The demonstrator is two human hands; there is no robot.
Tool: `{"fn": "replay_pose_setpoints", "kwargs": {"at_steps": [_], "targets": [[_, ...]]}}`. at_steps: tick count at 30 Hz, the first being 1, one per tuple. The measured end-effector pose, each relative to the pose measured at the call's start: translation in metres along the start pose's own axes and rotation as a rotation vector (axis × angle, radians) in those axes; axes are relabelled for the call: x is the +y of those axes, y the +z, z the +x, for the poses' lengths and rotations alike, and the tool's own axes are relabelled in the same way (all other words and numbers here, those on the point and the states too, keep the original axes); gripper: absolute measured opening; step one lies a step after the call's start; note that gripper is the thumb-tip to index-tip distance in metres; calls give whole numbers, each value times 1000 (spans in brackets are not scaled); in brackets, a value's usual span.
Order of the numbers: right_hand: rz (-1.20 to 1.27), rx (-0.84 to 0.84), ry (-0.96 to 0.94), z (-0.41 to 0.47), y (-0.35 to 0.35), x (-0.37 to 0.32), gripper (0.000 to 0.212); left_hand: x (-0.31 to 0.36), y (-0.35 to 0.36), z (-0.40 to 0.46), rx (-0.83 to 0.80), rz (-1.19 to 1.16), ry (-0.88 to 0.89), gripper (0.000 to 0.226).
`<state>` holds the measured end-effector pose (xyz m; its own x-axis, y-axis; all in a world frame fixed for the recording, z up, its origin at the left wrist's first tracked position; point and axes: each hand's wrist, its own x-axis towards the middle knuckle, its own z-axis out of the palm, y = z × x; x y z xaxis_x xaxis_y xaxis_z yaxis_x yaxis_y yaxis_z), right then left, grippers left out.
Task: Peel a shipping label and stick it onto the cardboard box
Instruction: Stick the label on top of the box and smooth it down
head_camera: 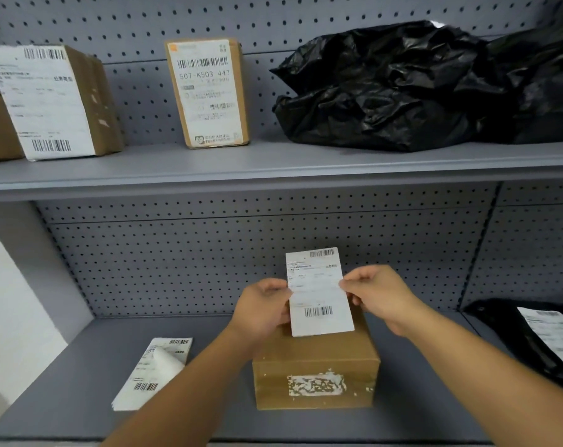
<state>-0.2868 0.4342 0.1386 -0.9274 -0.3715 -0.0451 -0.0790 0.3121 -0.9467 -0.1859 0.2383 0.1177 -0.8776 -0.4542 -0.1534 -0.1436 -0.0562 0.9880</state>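
Note:
A white shipping label (318, 295) with barcodes is held upright above a brown cardboard box (315, 366) on the lower grey shelf. My left hand (264, 312) pinches the label's left edge and my right hand (375, 293) pinches its right edge. The label's lower edge hangs over the back part of the box top. The box front carries torn white remains of an old label (317, 383). Left of the box lies a stack of label sheets (151, 375), the top one curled up at a corner.
On the upper shelf (273, 169) stand two labelled cardboard boxes (52, 101) (209, 91) and a crumpled black plastic bag (402, 88). A black bag with a white label (551, 343) lies at the right of the lower shelf. Pegboard forms the back wall.

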Motion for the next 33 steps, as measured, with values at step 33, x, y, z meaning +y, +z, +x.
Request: {"fn": "replay_pose_setpoints", "kwargs": {"at_steps": [33], "targets": [[-127, -95, 278, 26, 25, 33, 10, -59, -44, 29, -50, 515, 84, 58]]}}
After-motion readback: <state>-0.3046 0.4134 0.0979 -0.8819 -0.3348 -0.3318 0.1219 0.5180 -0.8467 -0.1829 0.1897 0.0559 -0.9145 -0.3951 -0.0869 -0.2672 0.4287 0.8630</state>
